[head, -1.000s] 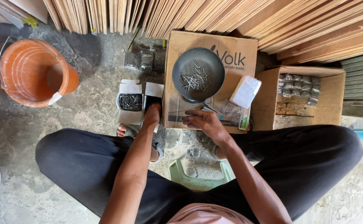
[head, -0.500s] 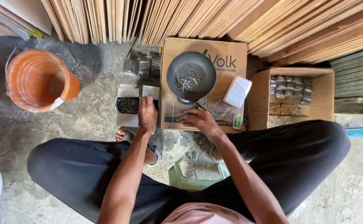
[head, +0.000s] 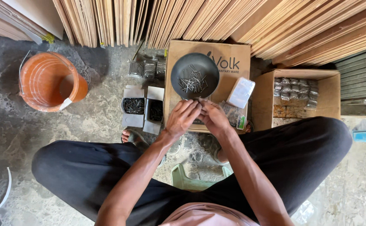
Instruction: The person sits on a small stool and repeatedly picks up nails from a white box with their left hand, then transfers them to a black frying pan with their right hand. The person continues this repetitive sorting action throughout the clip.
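Two bare hands met over a flattened cardboard box [head: 229, 62] lying on the concrete floor [head: 95, 113], just below the near rim of a dark round pan [head: 181, 86] that held a loose heap of nails [head: 192, 80]; the left hand [head: 182, 118] and the right hand [head: 214, 118] touched at the fingertips, fingers curled together around something small that could not be made out, so whether either hand gripped a nail could not be told; a white wrapped packet [head: 241, 92] lay on the box's right side, beside the pan; two small open cartons of dark nails [head: 142, 109] stood on the floor against the box's left edge, with clear bags of nails [head: 147, 68] behind them; an orange bucket [head: 49, 81] sat well apart to the left; an open brown box of bagged nails [head: 298, 93] stood to the right; wooden boards [head: 216, 19] leaned along the far side; a green stool [head: 191, 180] showed between the person's dark trousers [head: 300, 155].
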